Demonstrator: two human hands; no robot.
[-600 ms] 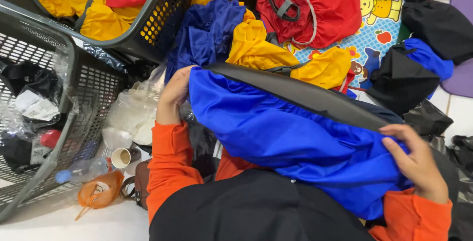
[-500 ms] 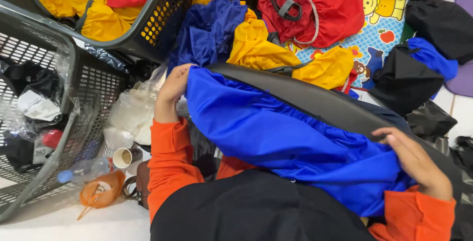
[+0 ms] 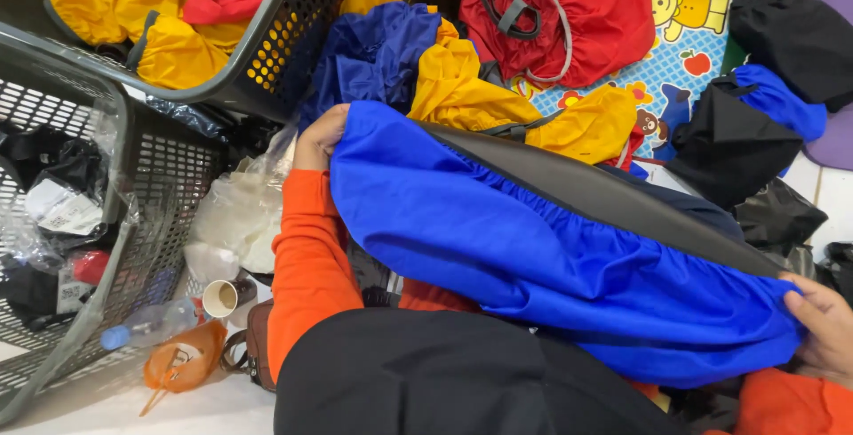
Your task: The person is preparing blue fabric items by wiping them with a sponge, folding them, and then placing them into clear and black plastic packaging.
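Stretching: a blue elastic-edged cover (image 3: 551, 266) is pulled taut between both hands over a long dark panel (image 3: 604, 195), the gathered hem riding along the panel's upper edge.
Cover's place: across the person's lap, slanting from upper left down to the lower right edge of view, above the black garment (image 3: 444, 382) nearest the camera.
Left hand (image 3: 318, 137): closed on the cover's upper left corner, fingers curled over the hem (likely to anchor that end while the fabric is drawn along).
Right hand (image 3: 822, 328): fingers pinched on the cover's lower right end, at the far tip of the panel; partly cut off by the frame edge.
Sleeves: orange, on both arms.
Beyond the panel: a heap of yellow (image 3: 480, 88), red (image 3: 569, 17), dark blue (image 3: 378, 53) and black (image 3: 737, 142) cloth pieces lying on a patterned play mat (image 3: 684, 53).
Left side: two dark mesh baskets, the far one (image 3: 284, 44) holding yellow and red pieces, the near one (image 3: 133, 222) holding wrappers and dark items.
Floor by the near basket: crumpled clear plastic (image 3: 235, 222), a paper cup (image 3: 220, 297), a plastic bottle (image 3: 147, 324) and an orange pouch (image 3: 182, 364).
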